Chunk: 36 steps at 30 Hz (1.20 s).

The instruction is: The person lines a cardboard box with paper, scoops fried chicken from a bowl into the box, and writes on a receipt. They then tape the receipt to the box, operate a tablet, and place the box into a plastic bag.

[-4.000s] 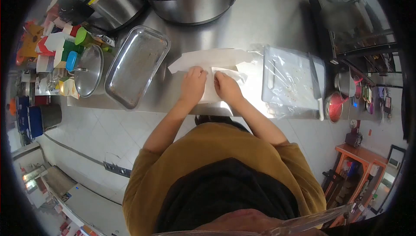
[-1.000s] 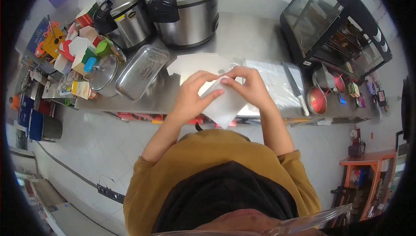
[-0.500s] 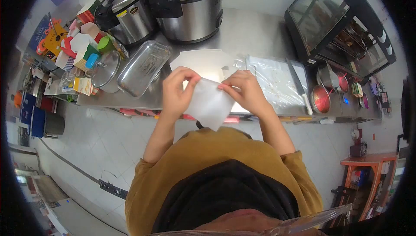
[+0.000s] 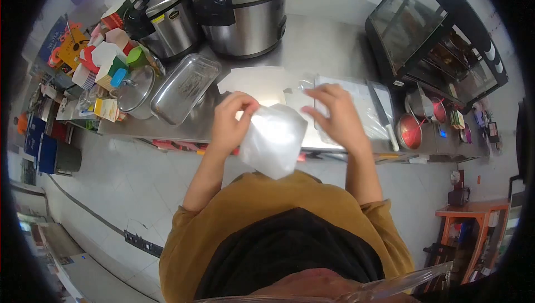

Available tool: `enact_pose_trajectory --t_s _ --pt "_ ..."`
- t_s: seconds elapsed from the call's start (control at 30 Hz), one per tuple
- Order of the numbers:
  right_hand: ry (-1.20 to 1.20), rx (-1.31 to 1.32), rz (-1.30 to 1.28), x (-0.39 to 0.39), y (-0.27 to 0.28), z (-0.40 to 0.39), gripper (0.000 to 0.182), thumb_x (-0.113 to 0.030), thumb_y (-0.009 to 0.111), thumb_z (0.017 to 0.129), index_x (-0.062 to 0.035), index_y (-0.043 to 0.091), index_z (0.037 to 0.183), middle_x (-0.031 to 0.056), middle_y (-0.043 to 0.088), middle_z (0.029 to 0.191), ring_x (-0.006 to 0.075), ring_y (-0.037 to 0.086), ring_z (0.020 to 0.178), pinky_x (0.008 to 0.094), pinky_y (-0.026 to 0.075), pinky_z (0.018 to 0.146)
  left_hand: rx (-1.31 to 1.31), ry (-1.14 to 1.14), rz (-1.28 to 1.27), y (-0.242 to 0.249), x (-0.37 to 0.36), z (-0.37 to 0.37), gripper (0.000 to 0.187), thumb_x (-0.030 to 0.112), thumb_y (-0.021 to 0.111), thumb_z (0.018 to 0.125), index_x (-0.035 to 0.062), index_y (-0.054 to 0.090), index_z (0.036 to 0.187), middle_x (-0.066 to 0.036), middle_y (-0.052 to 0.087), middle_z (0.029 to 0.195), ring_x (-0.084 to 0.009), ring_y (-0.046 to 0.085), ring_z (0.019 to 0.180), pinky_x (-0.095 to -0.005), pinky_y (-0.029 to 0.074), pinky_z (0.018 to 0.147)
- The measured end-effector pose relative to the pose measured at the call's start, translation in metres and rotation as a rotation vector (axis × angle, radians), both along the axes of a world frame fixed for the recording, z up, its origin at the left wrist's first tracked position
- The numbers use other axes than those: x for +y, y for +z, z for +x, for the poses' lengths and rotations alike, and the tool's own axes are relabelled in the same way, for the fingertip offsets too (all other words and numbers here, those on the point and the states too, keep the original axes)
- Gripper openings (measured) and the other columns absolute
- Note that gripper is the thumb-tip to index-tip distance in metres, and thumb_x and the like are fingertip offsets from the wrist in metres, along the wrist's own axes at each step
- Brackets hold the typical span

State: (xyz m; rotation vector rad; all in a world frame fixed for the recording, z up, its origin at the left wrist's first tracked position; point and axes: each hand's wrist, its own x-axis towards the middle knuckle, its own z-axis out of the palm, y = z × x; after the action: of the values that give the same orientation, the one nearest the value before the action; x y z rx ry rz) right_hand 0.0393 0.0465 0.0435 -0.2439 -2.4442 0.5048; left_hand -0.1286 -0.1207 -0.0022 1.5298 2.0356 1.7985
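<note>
My left hand [image 4: 231, 123] pinches the upper left edge of a translucent whitish plastic bag [image 4: 273, 141], which hangs in front of my body. My right hand [image 4: 336, 115] is just off the bag's right side, thumb and fingers apart with nothing between them. Behind the bag, an open white paper food box [image 4: 256, 78] lies on the steel counter, partly hidden by the bag and my left hand. Right of it, a plastic-covered white board [image 4: 356, 113] carries a long knife [image 4: 382, 115] with a white handle.
Two large steel rice cookers [image 4: 241, 16] stand at the back. A glass tray [image 4: 186, 88] and a lidded pot [image 4: 136, 88] sit at left beside stacked paper cups and boxes. On the right are a glass display warmer [image 4: 432, 24] and metal bowls with red sauce [image 4: 411, 131].
My right hand has let go of the bag and moved right, its fingers spreading. The bag, still in my left hand, looks wider and turned toward me.
</note>
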Motion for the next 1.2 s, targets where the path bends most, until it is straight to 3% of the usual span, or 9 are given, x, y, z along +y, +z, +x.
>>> enact_pose_trajectory --t_s 0.03,0.2,0.3,0.43,0.53,0.67,0.9,1.13,1.2 --pt "0.116 -0.002 -0.015 -0.008 0.001 -0.004 0.029 -0.016 0.069 0.072 -0.0054 0.065 0.099 0.0126 0.060 0.094 0.0312 0.057 0.087 0.0406 0.044 0.075 0.007 -0.032 0.004 0.000 0.002 0.004 0.007 0.001 0.063 0.078 -0.0026 0.060 0.082 -0.011 0.060 0.080 -0.0199 0.059 0.071 -0.0269 0.047 0.066" --pt "0.198 -0.055 -0.237 -0.024 -0.016 -0.022 0.017 -0.010 0.070 0.073 0.0021 0.065 0.083 0.0135 0.061 0.079 0.0263 0.058 0.070 0.0321 0.046 0.064 0.203 0.008 0.100 0.005 0.009 0.010 0.013 0.008 0.061 0.083 -0.0030 0.059 0.088 -0.011 0.060 0.083 -0.0187 0.059 0.079 -0.0289 0.046 0.073" --pt "0.146 0.015 -0.392 -0.022 -0.021 -0.023 0.012 -0.007 0.069 0.075 0.0027 0.065 0.079 0.0118 0.060 0.074 0.0210 0.056 0.065 0.0284 0.045 0.061 -0.183 0.107 0.192 -0.012 0.004 -0.004 0.022 0.020 0.054 0.091 -0.0009 0.057 0.096 -0.008 0.060 0.085 -0.0162 0.058 0.085 -0.0287 0.045 0.078" --pt "0.107 0.087 -0.518 -0.020 -0.027 -0.027 0.010 -0.006 0.068 0.077 0.0031 0.064 0.079 0.0090 0.060 0.073 0.0145 0.055 0.064 0.0250 0.044 0.060 -0.668 -0.238 -0.230 -0.062 -0.010 -0.044 0.023 0.024 0.046 0.094 0.0047 0.057 0.098 -0.004 0.060 0.091 -0.0146 0.058 0.087 -0.0271 0.046 0.078" --pt "0.073 0.161 -0.564 -0.025 -0.040 -0.039 0.011 -0.009 0.067 0.078 0.0017 0.066 0.080 0.0098 0.060 0.073 0.0158 0.057 0.060 0.0265 0.045 0.057 -1.307 -0.618 -0.027 -0.106 -0.010 -0.055 0.017 0.019 0.050 0.091 0.0052 0.056 0.099 -0.005 0.060 0.095 -0.0145 0.059 0.088 -0.0281 0.048 0.076" --pt "0.045 0.154 -0.571 -0.033 -0.060 -0.058 0.012 -0.009 0.067 0.078 0.0020 0.066 0.081 0.0103 0.061 0.074 0.0162 0.057 0.060 0.0263 0.045 0.057 -1.214 -0.452 0.008 -0.138 0.009 -0.045 0.029 0.024 0.058 0.085 0.0037 0.052 0.105 -0.007 0.059 0.101 -0.0159 0.058 0.093 -0.0301 0.049 0.080" --pt "0.016 0.121 -0.654 -0.066 -0.081 -0.091 0.010 -0.007 0.066 0.080 0.0027 0.063 0.080 0.0085 0.058 0.074 0.0136 0.056 0.062 0.0246 0.044 0.057 -0.989 -0.695 0.460 -0.122 0.014 -0.049 0.067 0.056 0.047 0.087 0.0034 0.035 0.128 -0.012 0.048 0.117 -0.0220 0.050 0.108 -0.0367 0.042 0.094" --pt "-0.110 0.115 -0.378 -0.085 -0.111 -0.121 0.006 -0.003 0.064 0.080 0.0017 0.059 0.080 0.0098 0.055 0.069 0.0162 0.052 0.053 0.0266 0.042 0.049 -1.672 -0.849 0.445 -0.123 0.006 -0.049 0.067 0.059 0.031 0.090 0.0108 0.030 0.137 -0.010 0.042 0.131 -0.0258 0.045 0.116 -0.0412 0.038 0.099" --pt "-0.147 0.050 -0.354 -0.079 -0.124 -0.124 0.009 -0.006 0.062 0.081 0.0023 0.058 0.083 0.0147 0.057 0.072 0.0244 0.055 0.058 0.0323 0.043 0.052 -1.816 -0.933 0.468 -0.139 0.015 -0.056 0.066 0.059 0.030 0.091 0.0121 0.029 0.138 -0.010 0.038 0.136 -0.0259 0.042 0.121 -0.0421 0.034 0.102"
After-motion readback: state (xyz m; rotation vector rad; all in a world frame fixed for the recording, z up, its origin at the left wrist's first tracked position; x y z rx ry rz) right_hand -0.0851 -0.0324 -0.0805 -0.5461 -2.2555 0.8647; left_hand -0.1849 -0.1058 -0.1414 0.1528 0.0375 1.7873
